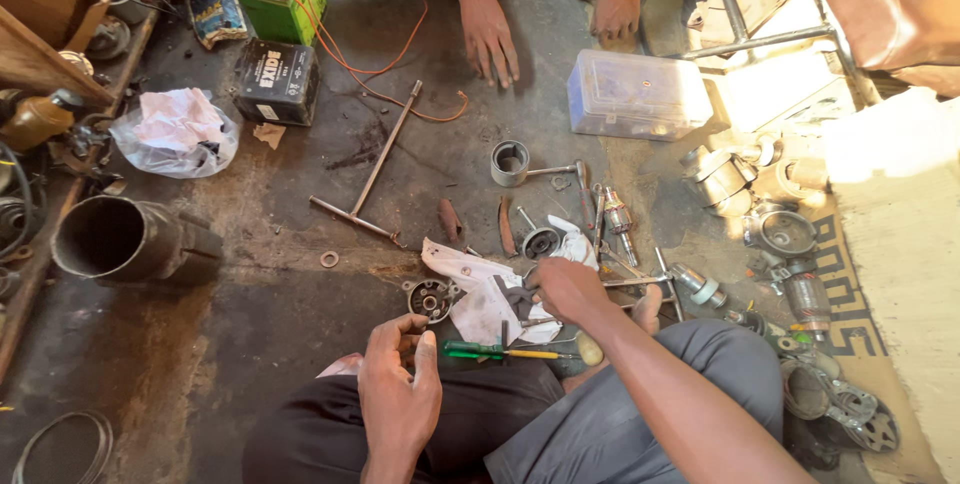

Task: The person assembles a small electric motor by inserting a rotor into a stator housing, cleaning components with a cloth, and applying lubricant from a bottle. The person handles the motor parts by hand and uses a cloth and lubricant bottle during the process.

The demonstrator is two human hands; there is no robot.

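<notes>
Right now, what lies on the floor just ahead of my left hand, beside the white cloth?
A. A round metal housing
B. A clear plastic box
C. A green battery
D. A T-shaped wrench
A: the round metal housing sits just beyond the left hand, at the left edge of the white cloth; the battery, box and wrench all lie farther off.

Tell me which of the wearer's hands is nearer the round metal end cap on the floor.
Left. The left hand hovers just below the round metal end cap, not touching it. The right hand is farther to its right, resting on the white rag.
</notes>
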